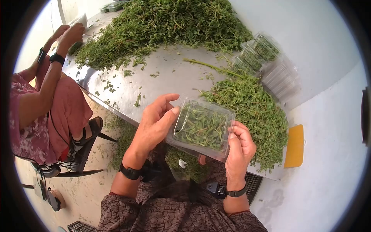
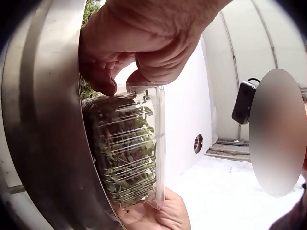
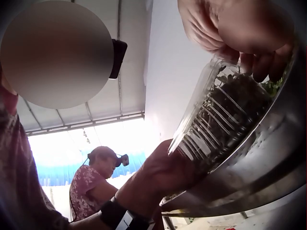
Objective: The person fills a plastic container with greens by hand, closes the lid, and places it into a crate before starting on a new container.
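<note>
A clear plastic clamshell box (image 1: pixel 201 125) filled with green leafy sprigs is held just over the near table edge, its lid down over the greens. My left hand (image 1: pixel 156 123) grips its left end, thumb along the upper corner and index finger reaching past it. At the right end, my right hand (image 1: pixel 240 150) pinches the rim between thumb and fingers. From the left wrist, the box's ribbed side (image 2: pixel 127 148) shows leaves pressed against the plastic. A loose heap of picked greens (image 1: pixel 247 104) lies right behind the box.
A large mound of greens (image 1: pixel 174 27) covers the back of the metal table (image 1: pixel 170 63). Filled boxes (image 1: pixel 257 52) and stacked empty ones (image 1: pixel 281 77) stand at the right by the wall. A yellow board (image 1: pixel 294 146) leans there. Another person (image 1: pixel 50 92) sits at the left.
</note>
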{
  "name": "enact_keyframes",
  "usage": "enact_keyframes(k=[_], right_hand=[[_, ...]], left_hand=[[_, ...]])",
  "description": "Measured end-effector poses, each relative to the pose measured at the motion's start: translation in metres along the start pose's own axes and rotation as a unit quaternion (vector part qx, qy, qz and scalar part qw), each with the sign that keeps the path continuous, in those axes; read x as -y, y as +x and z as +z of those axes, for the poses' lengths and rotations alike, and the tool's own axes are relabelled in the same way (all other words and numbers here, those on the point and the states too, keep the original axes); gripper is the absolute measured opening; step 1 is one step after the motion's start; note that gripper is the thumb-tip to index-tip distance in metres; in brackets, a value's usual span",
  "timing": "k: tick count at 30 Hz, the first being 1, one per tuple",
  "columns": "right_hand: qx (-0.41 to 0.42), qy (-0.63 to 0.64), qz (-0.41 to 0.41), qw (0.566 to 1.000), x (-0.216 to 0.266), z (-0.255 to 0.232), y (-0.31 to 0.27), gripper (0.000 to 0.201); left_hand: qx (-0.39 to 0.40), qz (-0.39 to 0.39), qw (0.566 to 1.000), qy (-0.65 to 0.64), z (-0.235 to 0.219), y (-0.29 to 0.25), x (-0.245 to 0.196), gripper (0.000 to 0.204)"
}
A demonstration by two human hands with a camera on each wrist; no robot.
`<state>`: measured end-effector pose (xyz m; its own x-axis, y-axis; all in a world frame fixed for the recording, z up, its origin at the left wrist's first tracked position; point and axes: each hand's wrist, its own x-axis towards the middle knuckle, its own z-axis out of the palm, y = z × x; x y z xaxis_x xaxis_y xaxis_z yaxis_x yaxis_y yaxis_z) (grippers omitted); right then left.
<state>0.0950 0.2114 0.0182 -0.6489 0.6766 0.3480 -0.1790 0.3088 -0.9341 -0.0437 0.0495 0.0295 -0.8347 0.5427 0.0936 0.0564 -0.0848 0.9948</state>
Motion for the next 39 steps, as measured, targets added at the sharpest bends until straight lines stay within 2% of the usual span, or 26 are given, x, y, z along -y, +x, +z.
enact_keyframes(k=[5, 7, 10, 18, 20, 24, 30, 32, 38, 39], right_hand=[[0.0, 0.003, 0.007, 1.0, 0.001, 0.0, 0.001, 0.017], [0.008, 0.078, 0.07, 0.994, 0.006, 0.0, 0.003, 0.024], [0.021, 0.105, 0.091, 0.99, 0.004, -0.003, 0.007, 0.03], [0.033, 0.043, 0.122, 0.991, 0.01, -0.007, 0.017, 0.027], [0.066, 0.028, 0.14, 0.988, 0.009, -0.01, 0.018, 0.025], [0.078, 0.031, 0.134, 0.987, 0.012, -0.009, 0.018, 0.017], [0.084, 0.031, 0.147, 0.985, 0.018, -0.01, 0.008, 0.012], [0.087, 0.028, 0.154, 0.984, 0.02, -0.014, 0.002, 0.011], [0.134, 0.016, 0.098, 0.986, 0.027, -0.026, -0.033, 0.007], [0.145, 0.016, 0.098, 0.984, 0.03, -0.029, -0.038, 0.007]], left_hand=[[-0.014, -0.043, 0.999, 0.012, 0.004, 0.007, 0.001, 0.039], [-0.004, -0.074, 0.996, -0.054, 0.002, 0.01, 0.006, 0.033], [0.004, -0.076, 0.995, -0.069, 0.003, 0.007, 0.0, 0.031], [0.002, -0.059, 0.997, -0.05, -0.001, -0.012, -0.002, 0.028], [0.01, -0.058, 0.997, -0.047, -0.001, -0.018, -0.003, 0.026], [-0.006, -0.097, 0.994, -0.057, 0.003, -0.021, -0.008, 0.017], [-0.03, -0.066, 0.993, -0.096, 0.004, -0.032, 0.0, 0.009], [-0.012, -0.04, 0.998, -0.048, 0.001, -0.039, 0.002, 0.008], [-0.005, -0.071, 0.997, -0.039, 0.001, -0.074, -0.01, 0.016], [0.018, -0.08, 0.996, -0.043, 0.0, -0.08, -0.01, 0.018]])
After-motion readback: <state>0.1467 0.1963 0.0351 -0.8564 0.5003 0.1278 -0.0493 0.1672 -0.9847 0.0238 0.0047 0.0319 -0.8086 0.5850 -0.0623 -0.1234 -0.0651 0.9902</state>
